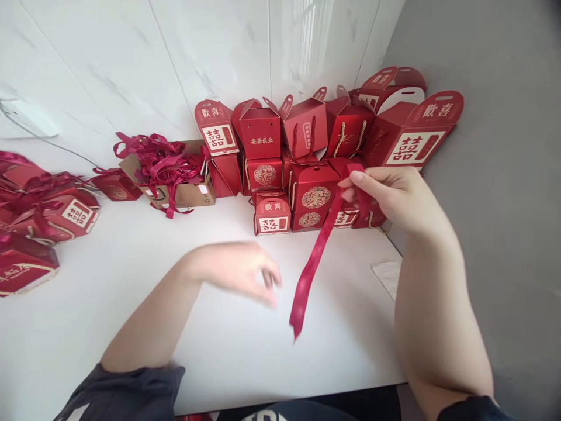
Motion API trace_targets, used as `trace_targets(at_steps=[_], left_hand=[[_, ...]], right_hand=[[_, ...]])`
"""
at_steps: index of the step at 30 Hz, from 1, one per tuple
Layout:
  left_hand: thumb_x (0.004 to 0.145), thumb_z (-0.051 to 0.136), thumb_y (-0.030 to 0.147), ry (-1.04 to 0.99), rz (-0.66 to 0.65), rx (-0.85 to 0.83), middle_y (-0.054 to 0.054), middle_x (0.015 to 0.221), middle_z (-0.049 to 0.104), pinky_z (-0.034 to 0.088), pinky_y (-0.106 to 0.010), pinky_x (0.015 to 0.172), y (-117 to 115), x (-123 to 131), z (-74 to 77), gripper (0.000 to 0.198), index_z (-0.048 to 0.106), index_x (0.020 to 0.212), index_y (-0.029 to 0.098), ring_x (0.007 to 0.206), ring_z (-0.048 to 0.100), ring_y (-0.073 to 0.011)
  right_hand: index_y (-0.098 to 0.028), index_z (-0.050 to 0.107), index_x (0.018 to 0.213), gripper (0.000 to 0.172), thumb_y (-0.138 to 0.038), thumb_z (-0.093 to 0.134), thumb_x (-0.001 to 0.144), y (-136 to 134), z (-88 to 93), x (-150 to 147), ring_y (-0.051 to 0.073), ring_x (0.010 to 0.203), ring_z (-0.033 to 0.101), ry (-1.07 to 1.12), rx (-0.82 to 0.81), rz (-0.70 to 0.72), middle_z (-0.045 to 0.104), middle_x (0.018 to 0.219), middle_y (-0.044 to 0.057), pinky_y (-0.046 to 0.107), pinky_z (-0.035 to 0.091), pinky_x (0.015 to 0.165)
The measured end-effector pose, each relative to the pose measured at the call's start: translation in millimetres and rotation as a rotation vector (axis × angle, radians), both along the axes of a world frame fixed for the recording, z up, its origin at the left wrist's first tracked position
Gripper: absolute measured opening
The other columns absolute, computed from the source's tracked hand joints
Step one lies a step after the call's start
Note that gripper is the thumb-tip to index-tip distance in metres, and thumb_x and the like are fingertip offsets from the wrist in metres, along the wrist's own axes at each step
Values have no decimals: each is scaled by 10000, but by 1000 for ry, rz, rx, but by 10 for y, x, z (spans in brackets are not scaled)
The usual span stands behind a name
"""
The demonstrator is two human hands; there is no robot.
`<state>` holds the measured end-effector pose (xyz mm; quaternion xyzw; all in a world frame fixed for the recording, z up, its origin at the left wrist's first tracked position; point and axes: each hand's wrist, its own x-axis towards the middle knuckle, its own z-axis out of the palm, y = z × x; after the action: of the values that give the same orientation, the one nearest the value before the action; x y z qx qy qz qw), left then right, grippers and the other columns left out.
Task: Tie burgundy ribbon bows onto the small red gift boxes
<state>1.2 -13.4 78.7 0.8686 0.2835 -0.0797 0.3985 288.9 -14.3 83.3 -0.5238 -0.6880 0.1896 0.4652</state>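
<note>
As the right hand (397, 190) pinches it, the long ribbon (316, 254) slants down near the left hand (234, 269), half-open and empty.

Deep pinkish red, with a soft shine, in the hanging ribbon (315, 257), and a similar red in the heap of ribbons (160, 161), against the plain brown of the cardboard box (193, 197). Strong red in the stacked boxes (263, 127), with pale golden round medallions on the tall box (312, 199) and dark characters over a white panel on the small box (272, 213). Plain white on the bench (245, 345), white with faint grey veins on the tiled wall (131, 58), even grey on the side wall (504, 175).
</note>
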Motion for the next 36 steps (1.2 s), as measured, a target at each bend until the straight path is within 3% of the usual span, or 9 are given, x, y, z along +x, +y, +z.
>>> trace_targets(at_steps=[4,8,11,14,18,22,25,29,36], left_hand=[[843,595,424,-219,562,488,-94,1076,666,498,-321,777,566,-56,-375,350,596,1088,174,926,630,-208],[777,682,360,-385,706,529,-134,1242,578,481,-360,892,943,-66,-744,517,501,1213,150,1044,579,-214],[740,720,343,-452,708,459,-111,1157,616,493,-337,851,1034,-89,-825,547,520,1212,151,911,597,-171],[735,726,333,-472,608,207,-102,1068,661,505,-295,732,980,-144,-669,551,537,1220,150,814,623,-153],[806,667,385,-238,405,-194,-138,1123,690,474,-251,554,710,-270,-185,634,455,1378,212,645,646,-133],[864,588,451,-235,437,20,-108,1042,729,496,-256,622,457,-356,178,486,558,1287,214,728,668,-156],[843,589,493,-220,485,275,-78,1164,688,501,-305,843,424,-355,181,480,591,1246,231,1038,634,-211],[769,644,520,14,335,377,-65,1356,564,440,-336,955,469,-300,27,613,538,1315,262,1195,542,-264],[731,680,386,132,205,455,-77,1107,641,449,-326,877,326,-156,-2,393,660,1079,204,1035,589,-268]], right_hand=[[-192,649,656,365,-476,606,882,-182,116,90,112,469,543,-163,-219,145,657,602,-2,259,378,443],[-213,642,900,200,-397,682,830,-269,135,51,149,476,601,-255,-400,99,688,592,-13,269,415,431],[-233,572,1158,393,-350,708,809,-289,142,34,183,474,628,-214,-364,-55,683,550,-29,289,438,425],[-244,611,1161,349,-342,692,835,-322,179,46,185,513,658,4,-209,-20,701,587,-8,300,493,471],[-230,720,908,139,-310,607,906,-407,246,72,206,772,728,388,-56,202,755,867,60,319,577,632],[-259,716,1076,219,-219,605,892,-471,269,84,257,1040,688,453,4,266,721,1127,70,390,566,869],[-249,735,1022,179,-207,679,857,-454,229,81,227,909,716,373,29,273,750,992,66,350,581,775],[-245,766,872,202,-359,606,920,-344,165,12,138,531,602,242,-141,401,638,577,1,281,494,495],[-195,716,784,315,-446,581,919,-140,72,-289,174,854,652,155,-355,604,711,864,41,327,506,840]])
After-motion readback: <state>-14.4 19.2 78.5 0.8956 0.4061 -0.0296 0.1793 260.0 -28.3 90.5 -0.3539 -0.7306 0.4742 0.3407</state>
